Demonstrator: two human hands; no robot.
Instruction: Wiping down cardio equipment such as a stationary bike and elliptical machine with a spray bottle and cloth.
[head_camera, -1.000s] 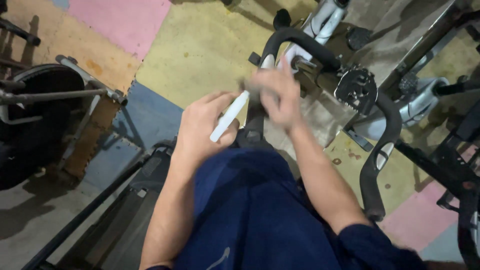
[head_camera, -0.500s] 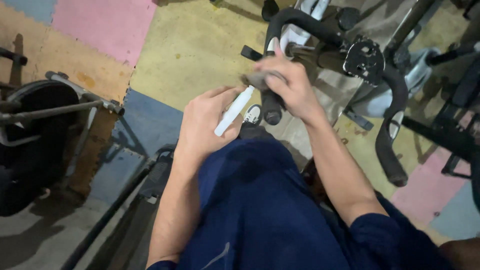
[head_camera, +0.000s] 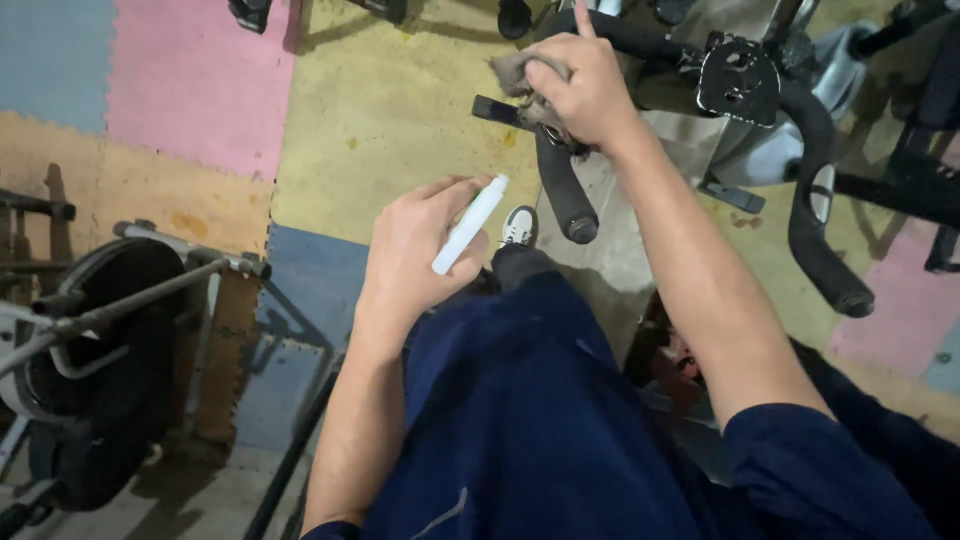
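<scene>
Gripping a slim white plastic tube (head_camera: 470, 224), the left hand (head_camera: 415, 250) is curling closed around it above the knee. The right hand (head_camera: 585, 85) is pressing a crumpled grey cloth (head_camera: 512, 72) against the far black padded handlebar (head_camera: 565, 190). Foam floor tiles (head_camera: 390, 110), matte yellow, pink and blue, are lying beneath; another exercise machine (head_camera: 90, 340) is standing at left.

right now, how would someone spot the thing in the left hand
Start at the exercise bike's black handlebar at the top, then drop to the left hand over the blue-trousered knee. It holds a slim white tube, the only white stick-shaped thing here.
</scene>
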